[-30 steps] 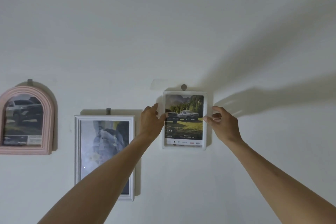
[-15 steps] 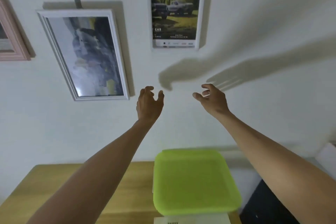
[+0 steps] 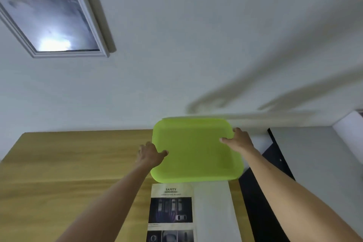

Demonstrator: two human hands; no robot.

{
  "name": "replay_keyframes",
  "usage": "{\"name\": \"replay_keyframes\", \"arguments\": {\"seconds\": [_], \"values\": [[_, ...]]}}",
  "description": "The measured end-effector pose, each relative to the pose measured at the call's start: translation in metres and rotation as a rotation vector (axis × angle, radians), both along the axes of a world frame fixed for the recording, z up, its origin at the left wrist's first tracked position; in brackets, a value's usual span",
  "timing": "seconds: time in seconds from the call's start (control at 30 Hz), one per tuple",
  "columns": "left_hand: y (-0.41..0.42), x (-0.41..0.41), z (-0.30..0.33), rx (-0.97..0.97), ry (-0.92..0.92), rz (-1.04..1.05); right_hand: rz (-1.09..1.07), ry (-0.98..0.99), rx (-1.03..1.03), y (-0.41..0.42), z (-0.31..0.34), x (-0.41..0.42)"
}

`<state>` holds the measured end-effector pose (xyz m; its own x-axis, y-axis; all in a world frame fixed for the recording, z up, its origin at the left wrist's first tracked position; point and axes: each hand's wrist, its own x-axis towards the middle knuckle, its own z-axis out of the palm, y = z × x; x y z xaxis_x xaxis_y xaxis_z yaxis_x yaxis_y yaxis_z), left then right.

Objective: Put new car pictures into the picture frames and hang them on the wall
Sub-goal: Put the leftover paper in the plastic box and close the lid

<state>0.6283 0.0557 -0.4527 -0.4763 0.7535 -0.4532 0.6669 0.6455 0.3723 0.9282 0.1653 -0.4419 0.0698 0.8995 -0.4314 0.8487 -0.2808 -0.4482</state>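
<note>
Head view: hands point(image 3: 196, 149) now down from wall onto green tray point(image 3: 194, 163).

I see the tabletop point(image 3: 59, 163) filling the lower left of the frame, backed against the wall point(image 3: 196, 45). A tray point(image 3: 196, 155) sits at the tabletop's far right, near the wall. My left grip point(image 3: 150, 154) is on the tray's left edge, my right grip point(image 3: 240, 140) on its right edge. A printed sheet point(image 3: 171, 212) lies on the tabletop just below the tray, beside a blank sheet point(image 3: 214, 212) to its right. A frame point(image 3: 49, 12) hangs on the wall, upper left.
</note>
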Motion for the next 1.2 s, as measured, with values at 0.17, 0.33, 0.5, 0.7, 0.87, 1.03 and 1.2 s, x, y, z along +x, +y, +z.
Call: {"name": "replay_keyframes", "arguments": {"seconds": [0.17, 0.33, 0.5, 0.7, 0.87, 1.03, 1.2], "values": [[0.005, 0.004, -0.029, -0.111, -0.008, -0.008, -0.012, 0.003, -0.044, 0.027, -0.023, 0.018], [0.011, 0.004, -0.042, -0.149, 0.02, 0.015, 0.064, 0.022, -0.097, 0.056, -0.033, 0.015], [0.013, 0.001, -0.049, -0.144, 0.014, 0.055, 0.084, 0.005, -0.167, 0.074, -0.037, 0.011], [0.016, 0.0, -0.051, -0.147, -0.01, 0.081, 0.05, 0.006, -0.216, 0.09, -0.053, 0.016], [0.013, -0.002, -0.049, -0.127, -0.035, 0.117, -0.017, 0.144, -0.258, 0.111, -0.104, 0.045], [0.007, -0.007, -0.044, -0.059, -0.066, 0.122, -0.021, 0.254, -0.166, 0.089, -0.055, 0.033], [-0.001, -0.008, -0.032, -0.005, -0.069, 0.108, -0.004, 0.381, -0.144, 0.053, 0.003, 0.014]]}}
